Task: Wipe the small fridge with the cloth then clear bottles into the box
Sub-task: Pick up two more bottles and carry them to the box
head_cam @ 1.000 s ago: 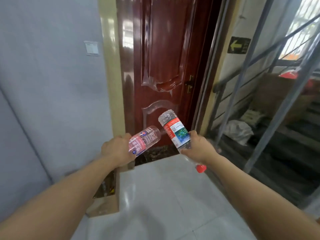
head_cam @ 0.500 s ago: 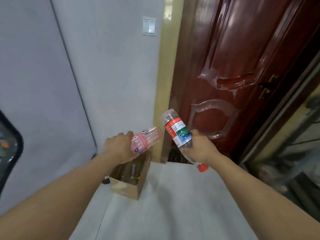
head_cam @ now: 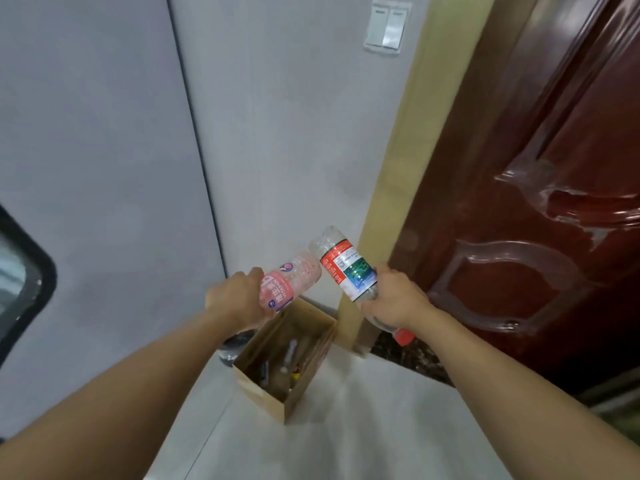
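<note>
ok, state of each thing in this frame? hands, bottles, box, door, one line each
left hand: grips the pink bottle
pink bottle: held tilted above the box
right hand: grips the red-capped bottle
red-capped bottle: held cap-down, capped, looks empty
cardboard box: open on top, on the floor, already holds bottles
red door: shut or ajar, cannot tell
light switch: position unreadable

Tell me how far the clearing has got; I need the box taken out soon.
Some items already lie inside the cardboard box. In hand: the left hand grips the pink bottle and the right hand grips the clear red-capped bottle, both held above the box, neither dropped in yet. Left: putting both in. The fridge is out of view, so the wiping can't be judged.
</note>
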